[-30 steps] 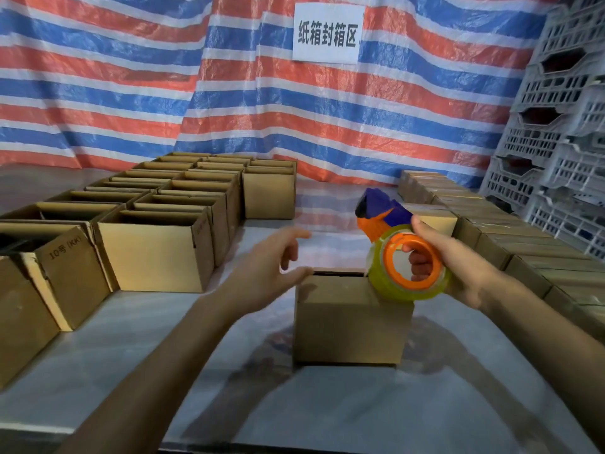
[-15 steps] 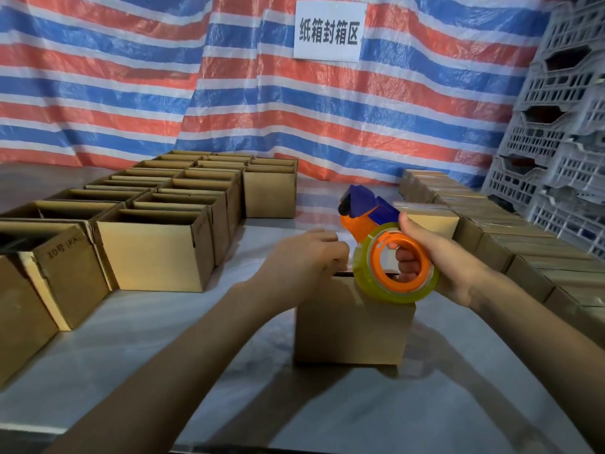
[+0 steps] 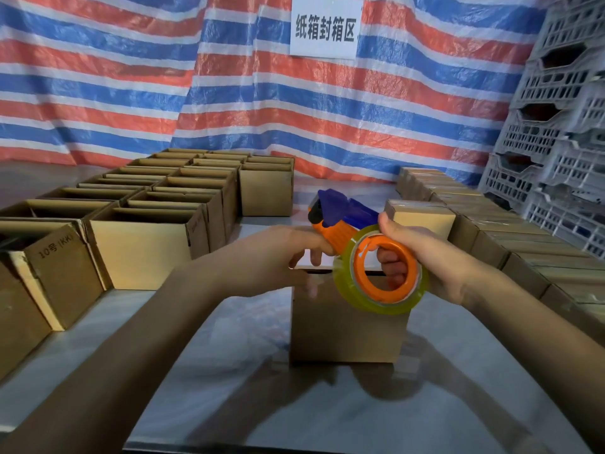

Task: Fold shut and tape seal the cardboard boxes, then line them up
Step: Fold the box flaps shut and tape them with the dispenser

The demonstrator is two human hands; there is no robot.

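On the counter (image 3: 229, 326), centre: one cardboard box (image 3: 347, 326), upright. Over its top, a tape dispenser (image 3: 347, 231), orange and blue, with a yellowish roll. The right hand (image 3: 438, 260) grips it, fingers through the orange ring. Left hand (image 3: 268, 257): fingers bent down at the box's top edge, beside the dispenser's nose; whether they pinch anything, cannot tell. Left: open boxes (image 3: 140, 253), in rows. Right: closed boxes (image 3: 491, 224), in line.

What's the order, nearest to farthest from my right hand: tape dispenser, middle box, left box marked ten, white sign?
1. tape dispenser, gripped by the right hand.
2. middle box, directly beneath it.
3. box marked 10, far left.
4. white sign, far back, up high.
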